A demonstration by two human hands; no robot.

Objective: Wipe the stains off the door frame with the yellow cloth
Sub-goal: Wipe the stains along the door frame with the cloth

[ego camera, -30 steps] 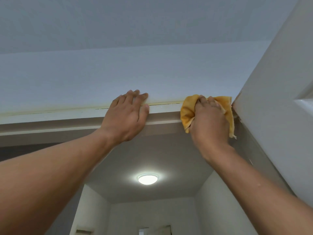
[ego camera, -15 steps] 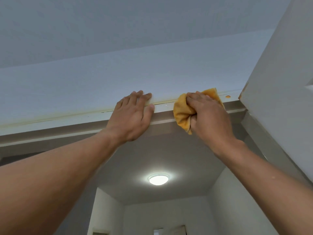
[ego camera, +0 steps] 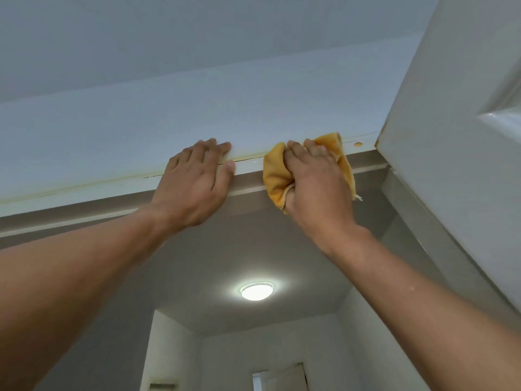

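Note:
I look up at the white top rail of the door frame (ego camera: 98, 190), which runs across the view and carries a yellowish stain line along its upper edge. My right hand (ego camera: 315, 182) is shut on the bunched yellow cloth (ego camera: 275, 176) and presses it against the rail near its right end. A small orange spot (ego camera: 358, 144) shows on the rail just right of the cloth. My left hand (ego camera: 194, 179) lies flat on the rail, fingers together, a short gap left of the cloth.
The open white door (ego camera: 456, 122) stands close on the right, its top corner just beyond the cloth. Above the rail is white wall (ego camera: 197, 108) and ceiling. Through the doorway a lit round ceiling lamp (ego camera: 257, 291) and a hallway are visible.
My right hand slid the cloth leftward along the rail, away from the door's corner, uncovering the orange spot. My left hand stayed in place on the rail.

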